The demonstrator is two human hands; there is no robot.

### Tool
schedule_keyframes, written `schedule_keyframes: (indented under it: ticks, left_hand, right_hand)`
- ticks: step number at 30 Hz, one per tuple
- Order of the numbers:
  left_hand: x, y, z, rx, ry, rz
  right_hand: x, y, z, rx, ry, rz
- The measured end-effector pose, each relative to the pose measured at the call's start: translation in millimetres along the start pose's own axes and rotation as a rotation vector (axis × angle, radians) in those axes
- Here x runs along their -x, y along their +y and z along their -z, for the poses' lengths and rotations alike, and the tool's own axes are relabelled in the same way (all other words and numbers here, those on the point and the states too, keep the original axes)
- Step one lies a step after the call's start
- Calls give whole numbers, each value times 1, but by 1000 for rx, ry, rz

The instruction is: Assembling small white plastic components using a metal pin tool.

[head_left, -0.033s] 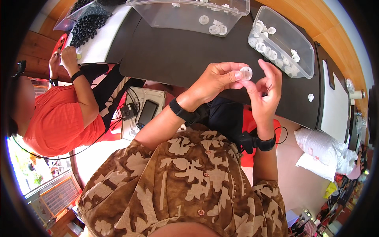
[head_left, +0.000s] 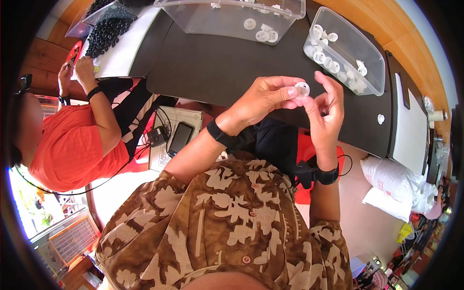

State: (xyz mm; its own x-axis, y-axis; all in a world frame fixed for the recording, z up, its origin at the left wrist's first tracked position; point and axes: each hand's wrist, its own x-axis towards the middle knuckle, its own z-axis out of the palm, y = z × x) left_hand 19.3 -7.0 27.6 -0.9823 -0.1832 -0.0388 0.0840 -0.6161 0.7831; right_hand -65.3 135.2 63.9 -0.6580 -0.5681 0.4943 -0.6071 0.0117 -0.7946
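From where I stand, the dark tabletop [head_left: 208,67] extends beneath and beyond both hands. A seated co-worker in an orange-red shirt [head_left: 72,142] is well to their left. The larger clear plastic bin [head_left: 205,21] stands beyond the left hand [head_left: 266,99]; the smaller clear plastic bin [head_left: 347,53] stands beyond the right hand [head_left: 327,113]. Both bins contain white round plastic parts. The left hand pinches one white plastic disc [head_left: 302,89] between thumb and fingers, above the table's near edge. The right hand is just beside the disc, thumb and forefinger wide apart; I cannot tell whether its thumb touches the disc. A loose white piece [head_left: 381,119] lies to its right.
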Motion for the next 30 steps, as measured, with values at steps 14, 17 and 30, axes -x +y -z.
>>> schedule_keyframes:
  ticks: [14,17,30]
  left_hand:
    - [-3,-11,-6,-137,80,-200]
    - [-2,-15,-8,-76,101,-178]
    - [-4,-22,-3,51,151,-175]
  right_hand:
    - [1,21,-2,-678,-42,-527]
    - [4,20,-6,-738,1,-575]
    - [4,12,-23,91,181,-21]
